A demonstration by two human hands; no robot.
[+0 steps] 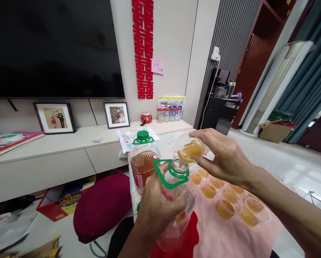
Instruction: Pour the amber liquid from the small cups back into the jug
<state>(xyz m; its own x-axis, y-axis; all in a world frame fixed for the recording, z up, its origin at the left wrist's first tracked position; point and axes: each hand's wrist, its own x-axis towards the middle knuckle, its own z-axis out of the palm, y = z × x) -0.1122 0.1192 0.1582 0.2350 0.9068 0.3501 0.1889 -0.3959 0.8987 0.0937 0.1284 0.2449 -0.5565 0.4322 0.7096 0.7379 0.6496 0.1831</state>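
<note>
My left hand (163, 204) is wrapped around a clear plastic bottle (176, 229) with a green carry ring at its uncapped neck. In my right hand (224, 154) is a clear plastic cup (191, 147), tipped over the bottle's mouth. Amber liquid lies at the cup's lower side and reaches the neck opening. Behind the left hand stands a second bottle (144, 161), green-capped and holding brown liquid. Several clear cups of amber liquid (226, 208) stand on the pink cloth (216, 236) below my right forearm. A red mat (189, 236) lies under the held bottle.
To the left is a maroon round stool (103, 208). A long white cabinet (69, 147) runs along the wall, bearing framed photos (116, 115), a red pot (146, 118) and several red-lidded jars (166, 115). A plastic bag (126, 139) lies behind the capped bottle.
</note>
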